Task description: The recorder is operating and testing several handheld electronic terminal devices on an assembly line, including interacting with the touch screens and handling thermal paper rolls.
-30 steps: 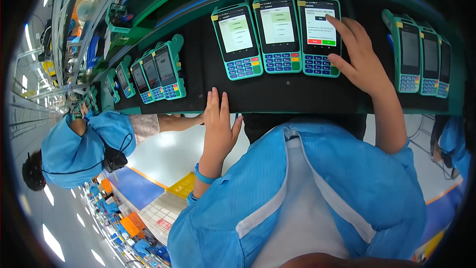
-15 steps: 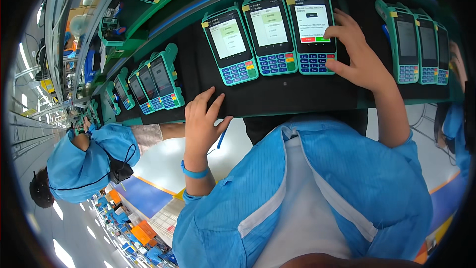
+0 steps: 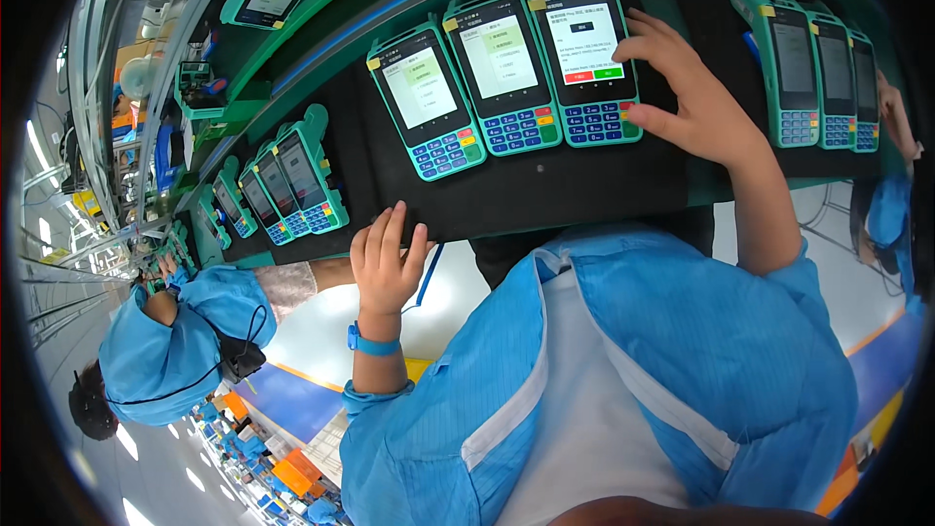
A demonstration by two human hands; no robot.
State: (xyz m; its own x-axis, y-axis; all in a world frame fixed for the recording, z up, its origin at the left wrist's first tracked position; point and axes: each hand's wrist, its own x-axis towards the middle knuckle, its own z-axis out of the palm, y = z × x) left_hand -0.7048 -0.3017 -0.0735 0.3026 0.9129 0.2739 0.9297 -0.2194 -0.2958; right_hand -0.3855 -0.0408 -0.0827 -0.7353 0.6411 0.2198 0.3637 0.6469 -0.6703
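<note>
Right hand (image 3: 696,102): rests on the right side of the rightmost terminal of the middle trio; fingers (image 3: 651,31) loosely spread, fingertips on the screen's right edge, thumb at the keypad's right edge. Touching rather than gripping; nothing is lifted.
Touched terminal (image 3: 584,60): teal payment terminal, lying face up on the black mat, lit white screen with a red and a green button strip, blue keypad below.
Left hand (image 3: 385,263): lies flat at the near edge of the worktop, fingers (image 3: 375,239) straight and close together, open, holding nothing; fingertips on the mat's front edge. Blue band on the wrist.
Neighbouring terminals: middle terminal (image 3: 502,68) just left of the touched one, left terminal (image 3: 426,100) beside it; both screens lit with pale lists.
Left-end group (image 3: 282,185): several more teal terminals, dark screens, toward the left end of the worktop.
Right-end group (image 3: 813,68): three terminals near the right end, apart from the right hand.
Worktop (image 3: 545,185): green frame with a black mat, sloped.
Co-worker (image 3: 170,351): person in blue cap and coat at the left end, arm reaching to the terminals there.
</note>
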